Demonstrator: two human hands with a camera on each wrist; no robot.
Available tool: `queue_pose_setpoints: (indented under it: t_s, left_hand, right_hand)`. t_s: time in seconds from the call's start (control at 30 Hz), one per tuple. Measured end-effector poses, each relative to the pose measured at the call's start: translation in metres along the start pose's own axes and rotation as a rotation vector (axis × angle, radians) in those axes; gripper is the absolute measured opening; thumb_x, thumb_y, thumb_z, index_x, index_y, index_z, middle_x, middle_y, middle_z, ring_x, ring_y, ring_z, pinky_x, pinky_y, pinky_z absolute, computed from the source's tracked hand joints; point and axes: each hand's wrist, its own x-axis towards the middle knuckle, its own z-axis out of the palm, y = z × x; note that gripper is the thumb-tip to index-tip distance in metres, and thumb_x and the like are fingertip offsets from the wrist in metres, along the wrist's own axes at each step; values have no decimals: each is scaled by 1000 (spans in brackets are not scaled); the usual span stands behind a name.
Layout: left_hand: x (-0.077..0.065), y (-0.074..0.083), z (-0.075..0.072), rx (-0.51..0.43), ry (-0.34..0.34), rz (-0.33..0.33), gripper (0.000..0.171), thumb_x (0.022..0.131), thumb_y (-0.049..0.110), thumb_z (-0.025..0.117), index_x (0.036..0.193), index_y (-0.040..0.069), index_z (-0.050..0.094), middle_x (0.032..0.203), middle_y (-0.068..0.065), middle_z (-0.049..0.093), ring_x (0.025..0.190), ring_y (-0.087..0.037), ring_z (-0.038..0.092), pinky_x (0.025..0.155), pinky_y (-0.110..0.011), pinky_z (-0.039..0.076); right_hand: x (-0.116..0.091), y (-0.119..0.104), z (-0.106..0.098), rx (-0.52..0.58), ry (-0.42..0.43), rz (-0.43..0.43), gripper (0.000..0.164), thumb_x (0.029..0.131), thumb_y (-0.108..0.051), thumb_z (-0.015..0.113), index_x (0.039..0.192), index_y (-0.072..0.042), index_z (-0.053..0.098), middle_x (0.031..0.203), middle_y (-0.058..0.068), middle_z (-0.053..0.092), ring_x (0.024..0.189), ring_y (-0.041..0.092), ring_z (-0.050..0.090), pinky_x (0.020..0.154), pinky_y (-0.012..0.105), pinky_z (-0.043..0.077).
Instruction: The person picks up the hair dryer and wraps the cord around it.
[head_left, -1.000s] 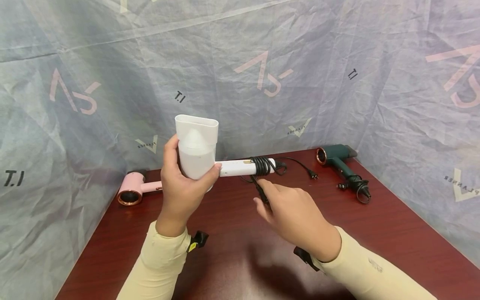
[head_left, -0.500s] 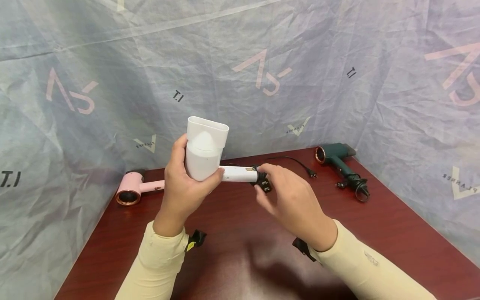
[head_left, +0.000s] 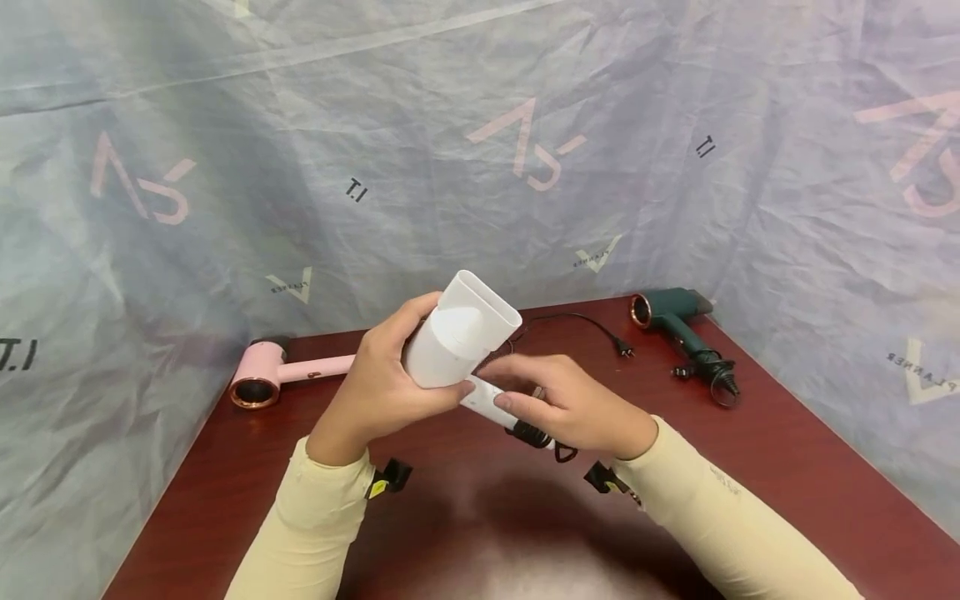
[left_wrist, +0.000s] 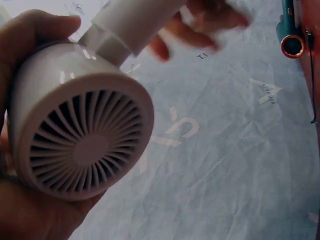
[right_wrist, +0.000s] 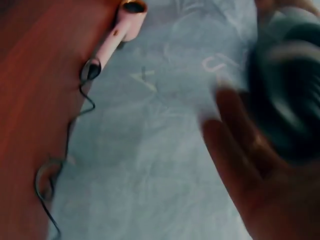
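Note:
My left hand (head_left: 375, 392) grips the body of a white hair dryer (head_left: 442, 350), thumb near the joint with the handle. Its flat nozzle tilts up to the right, and the handle slants down to the right. Black cord (head_left: 528, 435) is wound round the handle's end. My right hand (head_left: 573, 400) is at the handle with its fingers extended over and beside it. In the left wrist view the dryer's round slotted grille (left_wrist: 90, 150) faces the camera. Blurred, nearly straight fingers (right_wrist: 225, 150) of my right hand show beside the wound cord in the right wrist view.
A pink hair dryer (head_left: 258, 367) lies at the left of the dark red table (head_left: 765, 483). Its thin black cord runs along the back to a plug (head_left: 624, 347). A dark green hair dryer (head_left: 678, 312) lies at the back right. Grey printed cloth (head_left: 420, 125) encloses the table.
The white hair dryer has moved right and turned, its handle swinging from level to slanting down toward me. My right hand has let go of the cord's plug end and moved along the handle.

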Motion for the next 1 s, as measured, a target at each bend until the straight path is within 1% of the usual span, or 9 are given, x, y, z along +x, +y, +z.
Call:
queue_pose_setpoints:
  t_s: [0.07, 0.17, 0.33, 0.43, 0.5, 0.6, 0.77, 0.93, 1.0]
  left_hand:
    - [-2, -1, 2, -28, -22, -18, 89, 65, 12, 95, 142, 34, 56, 118, 11, 68, 94, -15, 66, 78, -33, 56]
    - [-4, -3, 6, -53, -71, -59, 90, 67, 14, 96, 144, 35, 54, 117, 10, 68, 93, -15, 67, 76, -34, 58]
    - [-5, -13, 21, -35, -194, -125, 82, 82, 34, 89, 150, 34, 44, 123, 10, 64, 96, -12, 67, 77, -35, 60]
    - [-4, -30, 29, -28, -251, -172, 61, 100, 43, 68, 152, 29, 41, 134, 8, 60, 114, -12, 64, 94, -40, 57]
    - [-3, -48, 34, 5, -266, -221, 47, 107, 46, 52, 149, 25, 47, 138, 6, 58, 124, -12, 60, 103, -43, 52]
    - [-3, -82, 44, 137, -295, -317, 43, 110, 49, 43, 138, 20, 58, 135, 3, 60, 126, -15, 58, 106, -44, 50]
    - [-8, -136, 59, 512, -467, -448, 47, 101, 44, 63, 138, 15, 59, 147, -7, 53, 136, -29, 51, 111, -54, 44]
    - [-6, -170, 73, 732, -582, -477, 61, 100, 39, 66, 154, 19, 48, 166, -16, 31, 149, -43, 36, 118, -62, 35]
    - [-4, -178, 77, 785, -615, -482, 61, 101, 39, 63, 157, 22, 45, 167, -17, 29, 146, -45, 39, 115, -63, 37]
  right_hand:
    - [-4, 1, 2, 108, -95, 84, 24, 105, -21, 60, 128, -25, 67, 109, -11, 74, 90, 8, 69, 71, 26, 59]
    - [-16, 1, 6, 189, -121, 160, 23, 105, -19, 61, 125, -24, 69, 104, -9, 75, 86, 11, 71, 71, 30, 60]
    - [-42, 4, 12, 263, -39, 297, 20, 107, -19, 59, 120, -22, 73, 97, -4, 76, 81, 13, 72, 71, 32, 61]
    - [-56, 8, 11, 272, 25, 375, 19, 107, -18, 57, 114, -17, 75, 89, -1, 76, 74, 14, 74, 67, 32, 61]
    - [-64, 13, 8, 279, 72, 425, 20, 107, -17, 57, 112, -11, 75, 84, 2, 76, 69, 18, 75, 64, 33, 62]
    - [-75, 20, 0, 318, 157, 501, 23, 108, -18, 55, 111, -4, 74, 83, 10, 76, 67, 29, 75, 59, 37, 62]
    - [-92, 33, -13, 383, 317, 622, 36, 110, -28, 51, 118, 3, 69, 87, 21, 76, 69, 41, 75, 57, 44, 62]
    - [-106, 49, -22, 436, 435, 750, 48, 110, -37, 50, 133, 5, 61, 97, 31, 74, 73, 37, 76, 64, 45, 64]
    - [-109, 54, -24, 475, 470, 787, 52, 110, -37, 50, 139, 5, 56, 98, 30, 74, 75, 39, 76, 66, 46, 65]
